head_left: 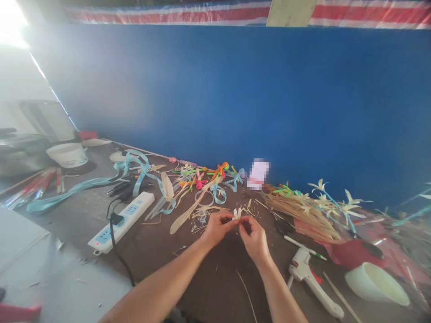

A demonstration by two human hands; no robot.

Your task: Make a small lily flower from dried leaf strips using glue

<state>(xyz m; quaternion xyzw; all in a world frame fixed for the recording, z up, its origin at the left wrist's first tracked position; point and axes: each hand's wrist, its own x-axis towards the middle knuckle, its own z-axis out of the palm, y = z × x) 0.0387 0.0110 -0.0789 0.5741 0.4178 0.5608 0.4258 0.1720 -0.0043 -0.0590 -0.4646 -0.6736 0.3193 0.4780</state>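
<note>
A small cream-white flower-like piece (237, 214) stands upright between my two hands above the dark table (215, 278). My left hand (218, 229) pinches its base from the left with thumb and forefinger. From the right, my right hand (253, 235) pinches the same base, and the fingertips of both hands almost meet. Dry husk strips and small scraps (202, 215) lie just behind my left hand. A white glue gun (311, 280) rests on the table to the right of my right forearm.
At left are a white power strip (123, 222) with a black cable, blue ribbon (81, 186) and a white bowl (68, 156). Dried stalks (303, 213), white flowers (350, 206) and a pale cup (375, 282) lie at right. A blue panel (215, 89) stands behind.
</note>
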